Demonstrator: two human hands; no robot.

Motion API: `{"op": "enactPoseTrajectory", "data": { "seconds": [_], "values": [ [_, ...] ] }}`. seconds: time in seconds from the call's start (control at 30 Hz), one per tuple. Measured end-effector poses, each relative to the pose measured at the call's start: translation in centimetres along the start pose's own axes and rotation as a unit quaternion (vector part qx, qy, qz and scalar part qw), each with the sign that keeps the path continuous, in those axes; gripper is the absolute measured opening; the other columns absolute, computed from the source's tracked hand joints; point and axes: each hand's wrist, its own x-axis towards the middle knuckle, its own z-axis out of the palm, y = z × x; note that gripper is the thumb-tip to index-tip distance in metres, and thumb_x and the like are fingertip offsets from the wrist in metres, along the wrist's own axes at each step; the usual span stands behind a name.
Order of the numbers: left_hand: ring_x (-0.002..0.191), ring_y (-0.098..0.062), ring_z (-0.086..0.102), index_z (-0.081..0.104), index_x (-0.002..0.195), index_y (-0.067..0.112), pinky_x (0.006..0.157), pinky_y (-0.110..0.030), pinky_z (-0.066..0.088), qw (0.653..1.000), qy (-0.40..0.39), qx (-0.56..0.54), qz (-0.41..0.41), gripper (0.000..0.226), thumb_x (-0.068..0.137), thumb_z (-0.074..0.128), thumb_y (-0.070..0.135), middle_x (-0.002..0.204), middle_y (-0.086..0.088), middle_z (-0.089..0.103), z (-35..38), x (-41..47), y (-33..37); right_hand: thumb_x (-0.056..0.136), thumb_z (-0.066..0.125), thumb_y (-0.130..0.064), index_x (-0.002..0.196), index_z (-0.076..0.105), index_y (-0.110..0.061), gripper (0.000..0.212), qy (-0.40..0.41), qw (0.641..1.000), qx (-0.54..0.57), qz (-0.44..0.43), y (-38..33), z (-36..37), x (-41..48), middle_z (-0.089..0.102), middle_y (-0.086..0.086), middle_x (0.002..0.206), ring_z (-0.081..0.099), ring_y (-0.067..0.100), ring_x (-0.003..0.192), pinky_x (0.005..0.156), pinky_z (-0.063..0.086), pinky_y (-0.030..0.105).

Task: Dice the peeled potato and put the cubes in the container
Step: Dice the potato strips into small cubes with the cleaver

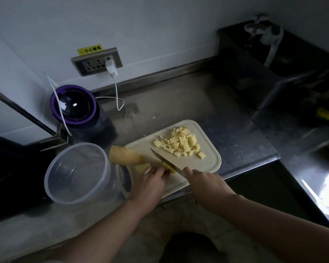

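A: Right hand (201, 179) first. Closed round the handle of the knife (166, 161); the handle itself is buried in the fist. The blade runs up and to the left from it, tip out over the cutting board (213, 164).

B: And the left hand (150, 177)?

A: Curled, fingers bent down on a yellow potato piece (142, 167) at the near-left of the board. Pinning more than gripping, I'd say. Fingertips sit just beside the blade, on its left side.

B: So which way does the work lie from the knife?

A: Left of it. The blade crosses the piece right at the fingers, and a smaller bit shows under the steel. The left hand is nearer by far; it is touching. I judge the coming cut falls between fingertips and blade, so the gap there is what matters.

B: Farther out?

A: A larger potato chunk (126, 155), uncut, lies beyond the left hand at the board's left edge, long axis roughly left to right, its far end hanging off toward the container (77, 172). Diced cubes (180, 144) are heaped at the far-right of the board, well apart from both hands.

B: The container?

A: Clear plastic tub, on the steel counter (179, 103) just left of the board. Nothing in it that I can see. Dicing is partway along; no cubes carried over yet.
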Motion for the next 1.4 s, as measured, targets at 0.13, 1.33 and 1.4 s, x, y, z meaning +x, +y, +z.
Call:
{"op": "enactPoseTrajectory", "data": {
  "seconds": [0.13,1.33,1.4],
  "values": [
    [0.075,-0.011,0.064,0.073,0.092,0.024,0.072,-0.023,0.054,1.000,0.008,0.015,0.006,0.038,0.057,0.087,0.023,0.087,0.008,0.067,0.2,0.2,-0.1,0.097,0.050,-0.012,0.137,0.034,-0.018,0.044,-0.005,1.000,-0.002,-0.002,0.0,0.1,0.2,0.058,0.002,0.099,0.062,0.016,0.081,0.073,0.056,0.030],
    [0.132,-0.019,0.037,0.044,0.140,0.019,0.106,-0.026,0.035,0.998,-0.031,-0.042,-0.033,0.044,0.096,0.050,0.015,0.141,0.003,0.039,-0.2,-0.8,-1.1,0.098,0.051,-0.014,0.140,0.033,-0.020,0.046,-0.012,0.999,0.039,0.021,-0.8,0.3,-0.1,0.062,0.004,0.102,0.066,0.016,0.086,0.076,0.058,0.030],
    [0.130,-0.019,0.039,0.045,0.139,0.019,0.105,-0.026,0.036,0.998,-0.028,-0.048,-0.031,0.043,0.096,0.051,0.015,0.139,0.002,0.041,-0.1,-0.8,-1.0,0.098,0.051,-0.013,0.140,0.033,-0.020,0.046,-0.019,0.999,0.039,0.017,-0.7,0.3,0.0,0.063,0.005,0.105,0.066,0.017,0.089,0.079,0.058,0.031]
  ]
}}
